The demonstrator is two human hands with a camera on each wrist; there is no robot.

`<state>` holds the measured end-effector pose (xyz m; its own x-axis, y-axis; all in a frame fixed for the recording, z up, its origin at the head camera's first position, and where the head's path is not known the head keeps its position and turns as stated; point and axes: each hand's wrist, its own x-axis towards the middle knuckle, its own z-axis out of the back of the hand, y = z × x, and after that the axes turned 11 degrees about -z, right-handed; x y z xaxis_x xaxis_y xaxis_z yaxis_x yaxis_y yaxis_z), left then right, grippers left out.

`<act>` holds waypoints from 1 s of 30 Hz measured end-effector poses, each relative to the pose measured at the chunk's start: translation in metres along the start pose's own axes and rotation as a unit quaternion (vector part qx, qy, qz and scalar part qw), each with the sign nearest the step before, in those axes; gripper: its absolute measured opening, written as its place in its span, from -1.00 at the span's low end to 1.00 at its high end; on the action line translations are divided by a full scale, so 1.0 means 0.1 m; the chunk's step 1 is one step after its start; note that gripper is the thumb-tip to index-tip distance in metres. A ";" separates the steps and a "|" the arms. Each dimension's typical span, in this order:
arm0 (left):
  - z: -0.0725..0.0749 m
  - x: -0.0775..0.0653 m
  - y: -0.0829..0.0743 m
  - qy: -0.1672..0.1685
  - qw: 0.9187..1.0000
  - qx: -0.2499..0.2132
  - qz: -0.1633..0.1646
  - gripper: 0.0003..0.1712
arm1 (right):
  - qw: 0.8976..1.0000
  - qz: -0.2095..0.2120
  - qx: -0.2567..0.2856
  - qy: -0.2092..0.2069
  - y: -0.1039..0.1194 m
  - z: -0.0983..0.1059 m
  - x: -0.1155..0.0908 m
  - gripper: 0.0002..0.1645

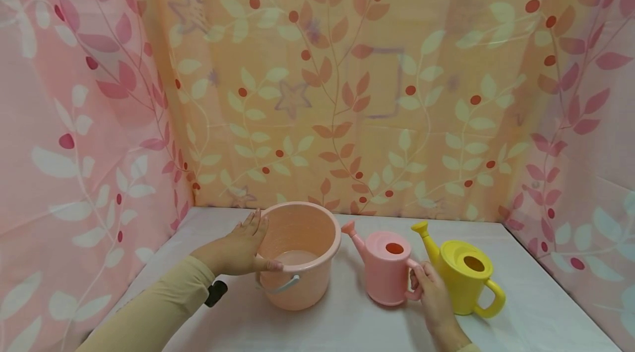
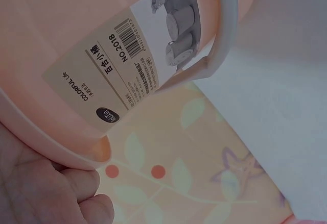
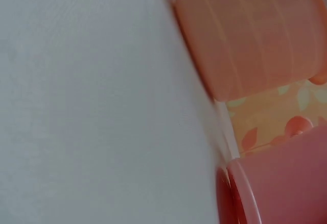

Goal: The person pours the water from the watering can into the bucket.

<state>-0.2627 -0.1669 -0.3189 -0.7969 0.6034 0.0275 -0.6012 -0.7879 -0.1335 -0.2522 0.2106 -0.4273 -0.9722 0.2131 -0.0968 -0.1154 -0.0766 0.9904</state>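
A peach plastic bucket (image 1: 301, 286) with a pale bail handle (image 1: 285, 285) stands left of centre on the table. My left hand (image 1: 235, 250) rests on the bucket's left rim, thumb on the near edge and the other fingers straight along the side. The left wrist view shows the bucket's printed label (image 2: 97, 76). My right hand (image 1: 436, 299) grips the handle of a pink watering can (image 1: 384, 275), whose spout points left toward the bucket. The can is upright; whether its base touches the table cannot be told. In the right wrist view, the can (image 3: 286, 183) appears without the hand.
A yellow watering can (image 1: 458, 280) stands just right of my right hand, its spout also pointing left. The pale table (image 1: 357, 330) is bounded by leaf-patterned curtains (image 1: 337, 93) at the back and both sides. A dark object (image 1: 216, 293) sits at my left wrist.
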 end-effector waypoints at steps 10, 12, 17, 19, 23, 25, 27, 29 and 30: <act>-0.01 0.01 0.00 0.007 1.000 0.000 0.014 0.35 | 1.000 -0.003 -0.016 0.020 -0.03 0.10 -0.03 -0.45; -0.01 0.01 0.00 0.006 1.000 0.000 0.013 0.35 | 0.999 -0.004 -0.010 0.035 -0.04 0.11 -0.03 -0.42; 0.00 0.01 0.00 0.006 1.000 0.000 0.011 0.35 | 0.997 -0.044 0.002 0.066 -0.03 0.15 -0.05 -0.36; 0.00 0.00 0.00 0.007 1.000 0.000 0.012 0.35 | 0.996 -0.059 0.002 0.071 -0.03 0.16 -0.05 -0.38; 0.01 0.00 -0.01 0.006 1.000 -0.002 0.011 0.35 | 0.995 -0.063 -0.008 0.082 -0.04 0.18 -0.04 -0.43; 0.01 0.00 -0.01 0.005 1.000 -0.003 0.011 0.35 | 0.994 -0.064 -0.015 0.085 -0.03 0.19 -0.04 -0.44; 0.01 0.00 -0.01 0.006 1.000 -0.003 0.012 0.34 | 0.994 -0.061 -0.020 0.094 -0.03 0.20 -0.04 -0.45; 0.01 0.01 -0.01 0.006 1.000 -0.003 0.012 0.34 | 0.993 -0.061 -0.025 0.101 -0.03 0.21 -0.03 -0.42; 0.01 0.01 -0.01 0.006 1.000 -0.004 0.011 0.34 | 0.992 -0.061 -0.028 0.104 -0.03 0.21 -0.03 -0.43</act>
<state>-0.2627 -0.1660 -0.3177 -0.8088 0.5879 0.0126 -0.5834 -0.7996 -0.1420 -0.2447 0.2310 -0.4275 -0.9708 0.0189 -0.2392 -0.2397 -0.1175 0.9637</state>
